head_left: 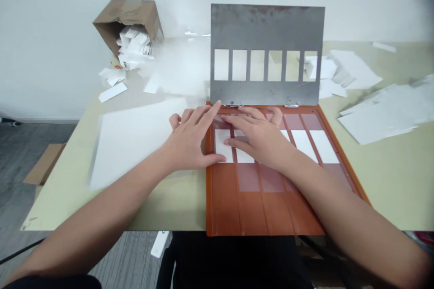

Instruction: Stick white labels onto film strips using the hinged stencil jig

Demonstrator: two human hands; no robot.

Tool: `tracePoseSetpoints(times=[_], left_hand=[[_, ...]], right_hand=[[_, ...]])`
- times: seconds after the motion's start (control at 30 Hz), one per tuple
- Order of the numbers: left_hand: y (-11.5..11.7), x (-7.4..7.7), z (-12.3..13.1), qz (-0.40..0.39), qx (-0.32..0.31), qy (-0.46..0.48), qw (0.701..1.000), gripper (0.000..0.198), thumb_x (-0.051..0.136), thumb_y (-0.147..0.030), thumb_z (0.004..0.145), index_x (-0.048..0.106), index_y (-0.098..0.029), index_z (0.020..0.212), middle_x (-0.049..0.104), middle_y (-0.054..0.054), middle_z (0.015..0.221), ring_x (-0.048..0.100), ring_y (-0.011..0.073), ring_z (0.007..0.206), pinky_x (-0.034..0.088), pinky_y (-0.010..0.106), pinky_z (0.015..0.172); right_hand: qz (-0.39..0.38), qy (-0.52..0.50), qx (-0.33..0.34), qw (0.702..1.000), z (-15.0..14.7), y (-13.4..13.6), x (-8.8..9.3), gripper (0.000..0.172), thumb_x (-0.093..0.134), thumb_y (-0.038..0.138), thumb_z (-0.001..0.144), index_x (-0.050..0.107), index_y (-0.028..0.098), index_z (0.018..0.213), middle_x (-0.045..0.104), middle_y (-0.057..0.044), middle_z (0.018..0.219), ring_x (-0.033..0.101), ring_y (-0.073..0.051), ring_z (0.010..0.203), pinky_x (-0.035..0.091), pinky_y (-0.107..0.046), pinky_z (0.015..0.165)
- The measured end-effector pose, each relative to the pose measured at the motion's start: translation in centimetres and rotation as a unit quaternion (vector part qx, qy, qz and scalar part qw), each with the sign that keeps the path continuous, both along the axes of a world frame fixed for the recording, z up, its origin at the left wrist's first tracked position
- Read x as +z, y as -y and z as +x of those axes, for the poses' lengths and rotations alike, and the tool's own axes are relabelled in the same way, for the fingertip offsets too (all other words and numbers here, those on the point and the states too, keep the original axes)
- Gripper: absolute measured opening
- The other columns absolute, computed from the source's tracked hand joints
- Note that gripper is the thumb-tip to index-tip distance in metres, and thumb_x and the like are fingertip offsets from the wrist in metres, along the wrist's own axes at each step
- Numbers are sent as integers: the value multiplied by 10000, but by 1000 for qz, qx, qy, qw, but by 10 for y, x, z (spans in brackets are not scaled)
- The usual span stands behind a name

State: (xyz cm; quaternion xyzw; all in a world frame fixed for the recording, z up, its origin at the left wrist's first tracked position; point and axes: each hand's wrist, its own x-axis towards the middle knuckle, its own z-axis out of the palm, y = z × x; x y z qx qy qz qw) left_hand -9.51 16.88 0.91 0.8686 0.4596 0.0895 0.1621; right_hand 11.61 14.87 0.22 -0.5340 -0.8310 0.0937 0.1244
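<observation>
An orange-brown tray (224, 207) with long slots lies at the table's front edge. Hinged to its back stands a grey metal plate (267, 27) with a row of rectangular windows, raised upright. White cards (223, 146) and see-through film pieces (249, 177) lie in the slots. My left hand (191, 137) rests at the tray's left edge, fingers spread, thumb by the leftmost card. Over the left slots is my right hand (261, 135), its fingers stretched out and touching the leftmost slot and card. It covers the cards in the middle slots.
On its side at the back left, a cardboard box (135, 11) spills white paper pieces (134, 45). A large white sheet (135, 135) lies left of the tray. Stacked white sheets (383, 113) and loose cut pieces (352, 67) are on the right.
</observation>
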Motion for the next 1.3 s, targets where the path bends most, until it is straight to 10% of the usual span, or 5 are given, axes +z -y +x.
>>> tracePoseSetpoints(times=[0.33,0.67,1.03,1.3], left_hand=[[-1,-1,0,-35,13,3,999,1209,642,-752,663,43,-239,1580,455,154,1410,390,378,1143,271,491,902],[-2,-1,-1,-53,-3,49,997,1195,663,-730,676,25,-273,1576,486,127,1452,408,354,1135,266,456,879],[-3,-2,-1,-59,-13,60,996,1179,683,-717,678,73,-259,1577,614,114,1296,448,345,1098,284,443,849],[-3,-4,-2,-57,-35,64,996,1055,688,-677,717,174,-301,1559,647,93,1238,471,331,1080,276,436,831]], right_hand=[[46,-133,45,989,-1,-2,-5,296,602,245,897,579,302,1186,694,-16,1184,640,-241,1118,137,-597,1157],[13,-260,54,964,1,-1,-14,523,662,247,862,503,287,1359,438,-118,1435,675,-208,970,585,-456,889],[94,-202,67,973,0,-4,-12,289,695,234,846,662,221,1133,584,-116,1282,602,-267,1140,444,-563,1055],[88,-172,78,978,0,-1,-10,99,624,247,897,711,243,850,637,-53,1188,672,-168,906,242,-613,1165]])
